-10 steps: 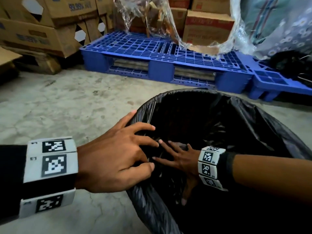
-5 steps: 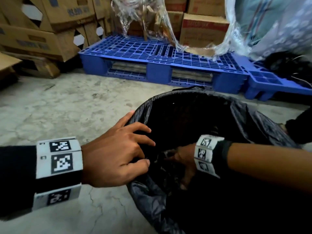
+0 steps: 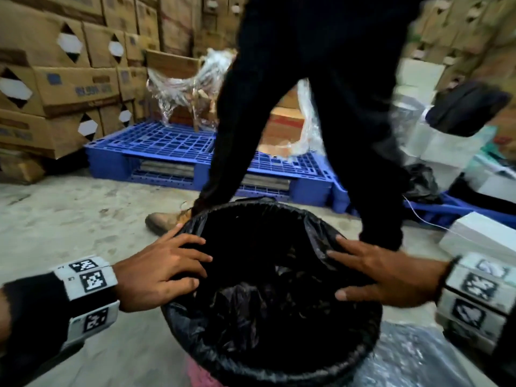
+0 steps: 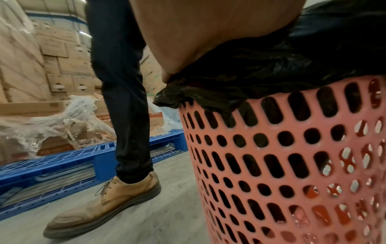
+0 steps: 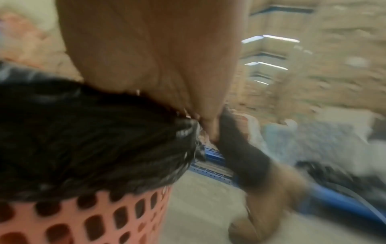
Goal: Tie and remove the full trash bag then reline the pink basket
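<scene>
A pink perforated basket (image 4: 292, 165) stands on the concrete floor, lined with a black trash bag (image 3: 268, 317) whose edge is folded over the rim. My left hand (image 3: 199, 270) rests on the bag at the left rim, fingers spread over the edge. My right hand (image 3: 335, 272) lies on the bag at the right rim, fingers straight and reaching inward. The left wrist view shows the bag's edge (image 4: 261, 69) bunched under my palm. The right wrist view is blurred; bag (image 5: 94, 140) and basket (image 5: 83, 219) show below my hand. Only crumpled black plastic shows inside the bag.
Another person's legs in dark trousers (image 3: 321, 107) and a tan shoe (image 3: 167, 219) stand right behind the basket. Further back lie a blue pallet (image 3: 167, 152) and stacked cardboard boxes (image 3: 55, 79). White boxes (image 3: 480, 236) sit to the right, clear plastic (image 3: 413, 358) at lower right.
My right hand has come out of the bag's inside and moved to the right rim. My left hand stays on the left rim. A person has stepped in behind the basket.
</scene>
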A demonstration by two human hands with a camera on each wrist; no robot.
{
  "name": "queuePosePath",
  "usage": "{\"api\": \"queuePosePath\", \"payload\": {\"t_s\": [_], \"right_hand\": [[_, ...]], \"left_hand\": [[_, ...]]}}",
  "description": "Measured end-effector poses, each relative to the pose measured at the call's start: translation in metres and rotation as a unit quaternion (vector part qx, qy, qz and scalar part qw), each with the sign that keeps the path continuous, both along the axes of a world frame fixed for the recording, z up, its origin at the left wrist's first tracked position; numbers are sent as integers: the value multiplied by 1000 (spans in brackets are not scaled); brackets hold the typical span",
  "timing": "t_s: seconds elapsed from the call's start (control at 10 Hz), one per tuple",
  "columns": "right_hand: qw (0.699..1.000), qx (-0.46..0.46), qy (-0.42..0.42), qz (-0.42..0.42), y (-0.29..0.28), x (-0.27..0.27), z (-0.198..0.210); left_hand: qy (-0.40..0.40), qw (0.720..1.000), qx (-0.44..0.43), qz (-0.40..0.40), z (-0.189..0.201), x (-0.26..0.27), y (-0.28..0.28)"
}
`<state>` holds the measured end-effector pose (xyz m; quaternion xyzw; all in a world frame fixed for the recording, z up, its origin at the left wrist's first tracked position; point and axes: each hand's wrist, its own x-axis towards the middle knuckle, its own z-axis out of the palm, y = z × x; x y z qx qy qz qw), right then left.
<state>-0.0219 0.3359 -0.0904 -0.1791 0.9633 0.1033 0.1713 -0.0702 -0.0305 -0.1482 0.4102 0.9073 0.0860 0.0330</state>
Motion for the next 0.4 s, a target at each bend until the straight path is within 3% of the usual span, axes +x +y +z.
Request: {"api": "queuePosePath", "payload": {"t_s": [0.2, 0.3, 0.4], "right_hand": [[952, -292, 59, -66, 21, 26, -39], [930, -350, 74, -87, 20, 34, -44], [897, -411, 113, -118, 20, 46, -46]], "left_hand": [[-19, 999, 28, 25, -1, 11, 2], [-34, 997, 39, 50, 4, 14, 0], [-18, 982, 152, 107, -3, 31, 1]]}}
